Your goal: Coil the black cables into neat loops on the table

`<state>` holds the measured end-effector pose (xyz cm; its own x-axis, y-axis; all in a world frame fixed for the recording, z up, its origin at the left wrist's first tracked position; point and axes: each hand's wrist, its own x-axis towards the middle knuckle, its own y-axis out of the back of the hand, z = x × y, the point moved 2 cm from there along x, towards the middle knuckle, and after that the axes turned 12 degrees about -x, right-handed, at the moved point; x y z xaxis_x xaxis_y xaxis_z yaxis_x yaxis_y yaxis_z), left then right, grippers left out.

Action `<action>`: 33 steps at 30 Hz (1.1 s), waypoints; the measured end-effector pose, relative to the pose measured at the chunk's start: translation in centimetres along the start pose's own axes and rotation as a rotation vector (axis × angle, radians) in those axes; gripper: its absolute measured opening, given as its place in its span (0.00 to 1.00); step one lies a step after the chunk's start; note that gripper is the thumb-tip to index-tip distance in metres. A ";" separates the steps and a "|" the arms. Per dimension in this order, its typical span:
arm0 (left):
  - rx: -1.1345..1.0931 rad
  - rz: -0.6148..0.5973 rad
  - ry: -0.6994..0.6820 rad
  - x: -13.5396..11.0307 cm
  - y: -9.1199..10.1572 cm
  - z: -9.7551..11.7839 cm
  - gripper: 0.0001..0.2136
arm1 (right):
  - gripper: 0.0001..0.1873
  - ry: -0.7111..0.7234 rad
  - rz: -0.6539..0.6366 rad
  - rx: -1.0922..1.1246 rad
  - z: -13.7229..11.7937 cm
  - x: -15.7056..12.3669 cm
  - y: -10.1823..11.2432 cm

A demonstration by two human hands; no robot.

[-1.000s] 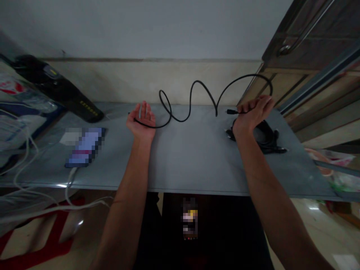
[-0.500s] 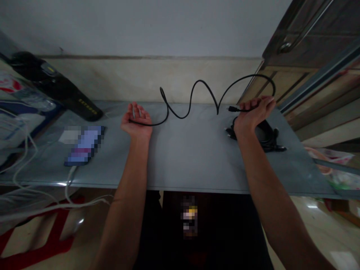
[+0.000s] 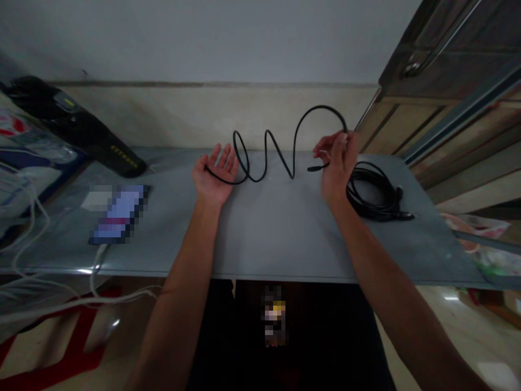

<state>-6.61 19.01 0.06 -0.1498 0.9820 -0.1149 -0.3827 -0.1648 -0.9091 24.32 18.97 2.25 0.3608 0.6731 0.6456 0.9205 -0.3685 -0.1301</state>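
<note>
A thin black cable [image 3: 266,155] runs in loose loops between my two hands, above the grey tabletop [image 3: 280,233]. My left hand [image 3: 215,174] is palm up, its thumb pressing one end of the cable while the other fingers lie loosely spread. My right hand [image 3: 340,163] pinches the cable near its other end, and the black plug [image 3: 314,169] sticks out to the left of the fingers. Just right of my right wrist lies a coiled black cable [image 3: 376,203] with its connectors at the right side.
On the left, a phone [image 3: 120,212] with a white cord lies on the table, a black cylindrical device [image 3: 101,138] behind it. White cables [image 3: 35,212] hang at the far left. A wall [image 3: 220,114] borders the back; a wooden door [image 3: 423,119] stands at right.
Both hands have come closer together, the right hand moving left and the left hand right. The cable's loops have tightened, and more of the coiled cable shows.
</note>
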 end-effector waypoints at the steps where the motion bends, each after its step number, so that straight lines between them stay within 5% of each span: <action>1: 0.040 -0.031 0.028 -0.1 -0.2 -0.4 0.17 | 0.20 0.049 -0.094 -0.061 -0.8 -0.8 -0.7; 7: 0.269 -0.165 0.179 -1.2 -1.2 -2.2 0.18 | 0.20 0.327 -0.738 -0.370 -2.5 -5.9 -3.5; 12: 0.383 -0.188 0.191 -2.2 -2.4 -3.3 0.20 | 0.21 0.344 -1.050 -0.534 -1.4 -8.3 -4.6; 16: 0.348 -0.204 0.196 -2.9 -3.3 -3.6 0.20 | 0.21 0.350 -1.057 -0.534 -1.4 -8.8 -4.8; 23: 0.326 -0.169 0.153 -3.3 -3.7 -3.3 0.19 | 0.17 0.445 -0.864 -0.495 -2.1 -8.4 -4.8; 29: 0.289 -0.175 0.213 -4.0 -3.6 -3.1 0.19 | 0.16 0.420 -1.024 -0.576 -2.0 -8.7 -4.8; 33: 0.309 -0.185 0.282 -4.1 -3.3 -2.6 0.22 | 0.21 0.388 -0.999 -0.619 -2.4 -9.0 -4.9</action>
<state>-2.39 15.80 2.49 0.1846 0.9771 -0.1057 -0.6400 0.0379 -0.7674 16.24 13.20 -1.16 -0.6244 0.6378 0.4509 0.5023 -0.1142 0.8571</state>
